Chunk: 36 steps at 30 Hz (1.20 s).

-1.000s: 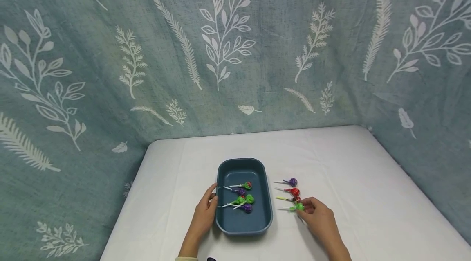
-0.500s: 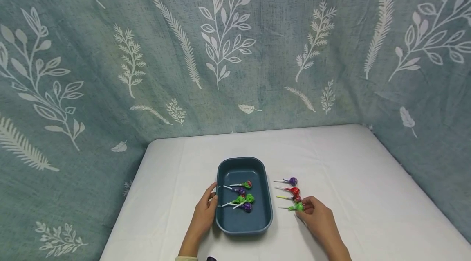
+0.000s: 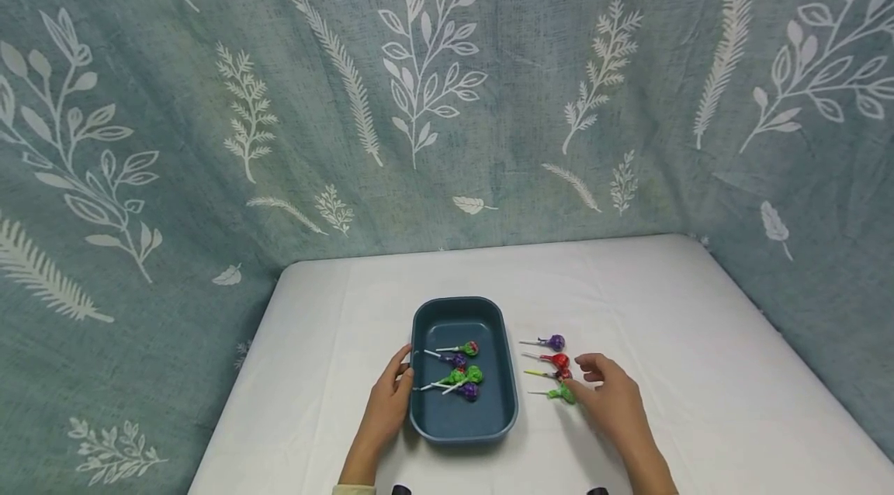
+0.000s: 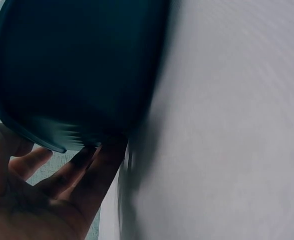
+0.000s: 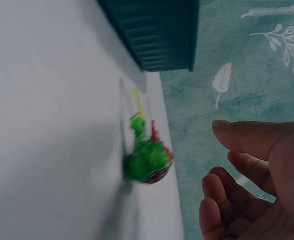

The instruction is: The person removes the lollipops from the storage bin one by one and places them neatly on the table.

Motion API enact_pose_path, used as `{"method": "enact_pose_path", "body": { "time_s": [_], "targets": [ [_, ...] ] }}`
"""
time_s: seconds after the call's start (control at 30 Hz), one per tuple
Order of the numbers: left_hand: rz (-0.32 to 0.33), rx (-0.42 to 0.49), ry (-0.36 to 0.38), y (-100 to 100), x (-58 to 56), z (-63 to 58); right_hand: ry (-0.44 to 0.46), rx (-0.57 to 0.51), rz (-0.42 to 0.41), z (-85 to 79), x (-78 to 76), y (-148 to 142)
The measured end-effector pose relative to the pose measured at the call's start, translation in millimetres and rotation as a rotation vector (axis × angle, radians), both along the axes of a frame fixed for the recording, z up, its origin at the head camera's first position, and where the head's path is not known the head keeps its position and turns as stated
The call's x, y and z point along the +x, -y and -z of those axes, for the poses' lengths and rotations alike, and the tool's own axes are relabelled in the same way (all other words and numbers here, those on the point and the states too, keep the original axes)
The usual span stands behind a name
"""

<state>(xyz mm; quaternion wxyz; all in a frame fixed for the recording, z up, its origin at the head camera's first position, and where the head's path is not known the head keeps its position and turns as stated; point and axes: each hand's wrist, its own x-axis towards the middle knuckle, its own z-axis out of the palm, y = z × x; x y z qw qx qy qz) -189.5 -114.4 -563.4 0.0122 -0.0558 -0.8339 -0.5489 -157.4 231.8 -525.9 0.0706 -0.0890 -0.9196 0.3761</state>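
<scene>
A dark teal rectangular tray (image 3: 464, 421) holds several wrapped lollipops with green, purple and red heads. My left hand (image 3: 386, 406) rests against its left side, fingers extended along the outer wall (image 4: 69, 132). Right of the tray, lollipops lie in a column, sticks pointing left: purple (image 3: 556, 342), red (image 3: 559, 361), one with a yellow stick (image 3: 538, 374), and a green lollipop (image 3: 561, 392) nearest me. My right hand (image 3: 616, 399) hovers just right of the lower ones, thumb and fingers apart and holding nothing. In the right wrist view, a gap separates it from the green lollipop head (image 5: 148, 161).
A white cloth (image 3: 314, 371) covers the table. Behind and at both sides hangs a blue-green curtain (image 3: 517, 130) with white leaf prints. Small dark objects (image 3: 401, 489) show at the bottom edge of the head view.
My right hand has let go of the green lollipop, spread its fingers and lifted slightly up and right. The green lollipop stays in the column. My left hand and the tray have not moved.
</scene>
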Motion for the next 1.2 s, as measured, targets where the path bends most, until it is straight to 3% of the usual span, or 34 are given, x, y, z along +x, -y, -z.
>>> {"method": "enact_pose_path", "body": {
  "time_s": [0.2,0.57,1.0,1.2],
  "targets": [
    [0.003,-0.008,-0.007,1,-0.6,1.8,-0.104,-0.038,-0.038,-19.4,-12.2,15],
    [0.004,0.020,0.007,1,-1.1,2.6,-0.197,-0.136,-0.159,-41.7,-42.1,59],
    [-0.001,0.010,0.016,1,-0.5,2.5,-0.113,-0.160,-0.279,-47.5,-72.1,99],
    [-0.002,0.008,0.012,1,-0.7,3.3,-0.043,-0.144,-0.274,-40.0,-85.6,112]
  ]
}}
